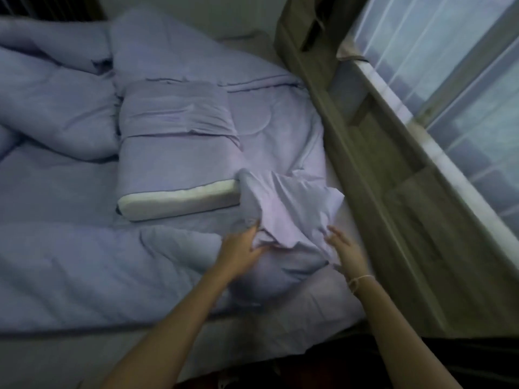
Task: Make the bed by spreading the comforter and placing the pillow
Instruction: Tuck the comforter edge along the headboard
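On the bed [331,310], the left hand [244,252] grips a bunched fold of the lilac comforter [292,211] just beside the pillow [179,175], while the right hand [346,249] hovers spread and empty nearby.

Headboard [373,164] close right; pillow [179,175] ahead; bunched comforter [56,113] left.

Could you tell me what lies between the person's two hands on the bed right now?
In the head view, a bunched fold of the lilac comforter lies between the left hand, which grips its edge, and the open right hand.
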{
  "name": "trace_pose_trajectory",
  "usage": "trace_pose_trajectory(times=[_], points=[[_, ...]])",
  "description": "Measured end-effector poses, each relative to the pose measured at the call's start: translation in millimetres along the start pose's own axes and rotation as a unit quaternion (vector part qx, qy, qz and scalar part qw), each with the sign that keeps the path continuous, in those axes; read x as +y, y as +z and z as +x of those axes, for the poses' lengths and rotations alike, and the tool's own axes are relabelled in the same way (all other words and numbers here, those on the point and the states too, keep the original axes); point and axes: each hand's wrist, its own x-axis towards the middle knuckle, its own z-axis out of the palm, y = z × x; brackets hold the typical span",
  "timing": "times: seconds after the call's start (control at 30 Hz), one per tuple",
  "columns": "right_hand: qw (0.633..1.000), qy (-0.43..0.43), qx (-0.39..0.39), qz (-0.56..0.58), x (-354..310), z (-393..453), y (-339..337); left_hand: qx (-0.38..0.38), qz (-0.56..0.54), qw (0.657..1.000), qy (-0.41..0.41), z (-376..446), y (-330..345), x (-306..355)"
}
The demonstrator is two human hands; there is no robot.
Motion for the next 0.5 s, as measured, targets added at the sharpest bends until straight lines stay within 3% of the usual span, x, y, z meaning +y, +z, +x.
trace_pose_trajectory(times=[0.07, 0.13, 0.2, 0.3, 0.4, 0.5], points=[[0.978, 0.104, -0.033, 0.176, -11.2, -6.9, -8.7, 0.007, 0.006, 0.995, 0.099, -26.4, 18.1, 27.0], [0.962, 0.129, -0.076, 0.228, -15.3, -14.8, -11.1, 0.018, 0.054, 0.977, 0.207, -53.3, 33.9, 44.8], [0.978, 0.104, -0.082, 0.161, -10.5, -19.4, -6.3, 0.033, 0.113, 0.951, 0.285, -72.6, 47.8, 52.1], [0.994, 0.027, -0.094, 0.04, 10.0, -21.0, -13.7, -0.038, 0.134, 0.933, 0.332, -93.8, 63.2, 57.2], [0.993, -0.052, -0.055, -0.09, 39.2, -32.9, -39.3, -0.128, 0.095, 0.928, 0.337, -103.7, 65.3, 60.2], [0.995, -0.047, 0.021, -0.091, 72.3, -57.3, -72.1, -0.182, 0.013, 0.931, 0.317, -101.7, 64.9, 68.3]])
